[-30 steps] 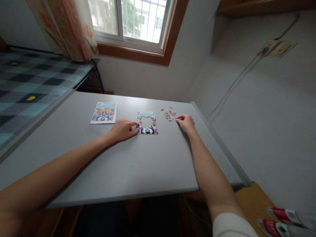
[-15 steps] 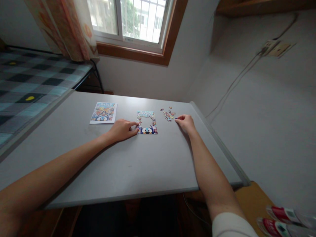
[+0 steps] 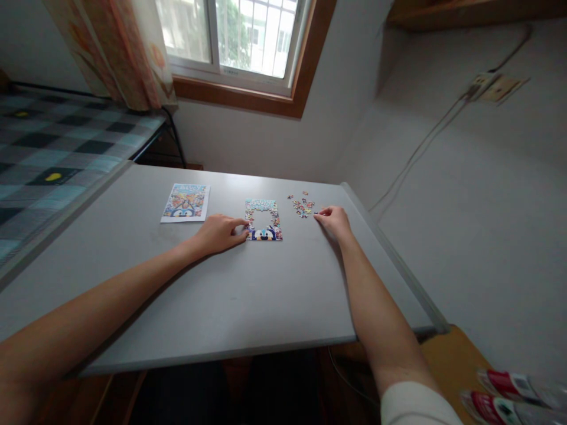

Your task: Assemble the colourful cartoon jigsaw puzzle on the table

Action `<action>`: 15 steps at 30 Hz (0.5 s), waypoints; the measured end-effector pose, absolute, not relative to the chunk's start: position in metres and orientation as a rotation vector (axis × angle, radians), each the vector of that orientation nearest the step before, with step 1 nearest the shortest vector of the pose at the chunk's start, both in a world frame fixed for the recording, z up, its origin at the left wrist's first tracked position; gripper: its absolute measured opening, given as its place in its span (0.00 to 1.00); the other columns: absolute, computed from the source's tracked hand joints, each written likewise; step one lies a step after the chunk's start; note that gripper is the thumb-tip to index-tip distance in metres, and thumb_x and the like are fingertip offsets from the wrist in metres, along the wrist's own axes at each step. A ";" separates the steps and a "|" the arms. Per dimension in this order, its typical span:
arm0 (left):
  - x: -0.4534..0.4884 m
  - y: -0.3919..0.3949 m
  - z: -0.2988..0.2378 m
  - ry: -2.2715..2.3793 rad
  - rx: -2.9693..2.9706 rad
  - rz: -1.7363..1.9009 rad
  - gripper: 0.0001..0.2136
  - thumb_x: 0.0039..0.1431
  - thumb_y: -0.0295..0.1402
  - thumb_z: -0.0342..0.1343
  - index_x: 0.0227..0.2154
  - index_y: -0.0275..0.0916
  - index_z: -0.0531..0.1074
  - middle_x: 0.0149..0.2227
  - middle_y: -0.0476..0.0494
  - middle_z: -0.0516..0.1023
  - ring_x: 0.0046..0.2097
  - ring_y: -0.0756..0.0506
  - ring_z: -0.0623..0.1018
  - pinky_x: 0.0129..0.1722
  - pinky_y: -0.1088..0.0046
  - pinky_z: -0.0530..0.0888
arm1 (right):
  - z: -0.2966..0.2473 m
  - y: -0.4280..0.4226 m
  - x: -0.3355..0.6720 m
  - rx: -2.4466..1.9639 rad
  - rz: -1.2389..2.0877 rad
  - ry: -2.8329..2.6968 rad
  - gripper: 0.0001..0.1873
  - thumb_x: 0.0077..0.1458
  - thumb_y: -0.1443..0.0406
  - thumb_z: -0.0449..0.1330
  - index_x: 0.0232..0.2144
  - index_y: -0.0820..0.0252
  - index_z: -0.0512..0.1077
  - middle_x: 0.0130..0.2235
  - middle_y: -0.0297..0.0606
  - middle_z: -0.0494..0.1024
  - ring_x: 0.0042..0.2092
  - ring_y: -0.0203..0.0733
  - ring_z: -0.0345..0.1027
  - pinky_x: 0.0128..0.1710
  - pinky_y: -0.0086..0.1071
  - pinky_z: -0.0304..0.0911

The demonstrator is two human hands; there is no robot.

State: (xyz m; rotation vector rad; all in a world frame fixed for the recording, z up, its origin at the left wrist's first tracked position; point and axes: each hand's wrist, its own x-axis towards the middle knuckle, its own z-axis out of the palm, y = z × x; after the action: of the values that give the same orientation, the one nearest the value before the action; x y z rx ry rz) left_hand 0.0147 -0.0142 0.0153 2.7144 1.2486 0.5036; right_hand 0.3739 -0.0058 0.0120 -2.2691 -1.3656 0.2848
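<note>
A jigsaw puzzle [image 3: 264,235] lies flat on the table, its colourful border joined around a gap in the middle. My left hand [image 3: 222,232] rests at its left edge, thumb and index finger apart and their tips touching the border. To the right is a loose group of puzzle pieces [image 3: 303,206]. Beside that group, my right hand [image 3: 335,221] pinches a small dark puzzle piece [image 3: 316,213] just at the tabletop; the fingertips partly hide it. Left of the puzzle lies a printed picture sheet [image 3: 185,203] with a similar blue character design.
The grey table [image 3: 221,313] has a raised rim on its right side [image 3: 398,260]. Plastic bottles [image 3: 509,395] with red labels lie on a wooden surface at lower right. A checkered bed [image 3: 80,141] stands to the left. Cables [image 3: 411,156] run down the right wall.
</note>
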 end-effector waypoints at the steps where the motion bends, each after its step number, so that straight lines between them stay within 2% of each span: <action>1: 0.015 -0.014 0.015 1.246 2.713 0.503 0.18 0.62 0.43 0.51 0.47 0.43 0.80 0.26 0.47 0.80 0.29 0.46 0.78 0.33 0.73 0.67 | 0.011 -0.005 0.375 -2.263 0.286 -1.364 0.12 0.45 0.58 0.67 0.33 0.59 0.78 0.37 0.42 0.80 0.40 0.45 0.73 0.45 0.37 0.67; 7: 0.015 -0.014 0.015 1.251 2.689 0.490 0.18 0.62 0.43 0.52 0.48 0.43 0.80 0.27 0.46 0.81 0.29 0.45 0.78 0.34 0.73 0.68 | 0.008 -0.004 0.375 -2.145 0.295 -1.341 0.12 0.41 0.61 0.68 0.31 0.60 0.76 0.34 0.40 0.80 0.37 0.43 0.72 0.41 0.35 0.67; 15: 0.015 -0.014 0.017 1.256 2.678 0.465 0.19 0.62 0.43 0.52 0.49 0.42 0.79 0.28 0.46 0.81 0.30 0.44 0.78 0.35 0.71 0.69 | 0.016 -0.008 0.366 -2.016 0.376 -1.382 0.15 0.41 0.67 0.65 0.36 0.63 0.76 0.31 0.38 0.79 0.32 0.40 0.71 0.35 0.31 0.64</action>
State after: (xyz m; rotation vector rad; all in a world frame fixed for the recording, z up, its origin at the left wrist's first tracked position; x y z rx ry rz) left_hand 0.0153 -0.0143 0.0173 2.6784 1.2558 0.4654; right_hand 0.3658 -0.0082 0.0163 -2.0160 -1.3818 0.3755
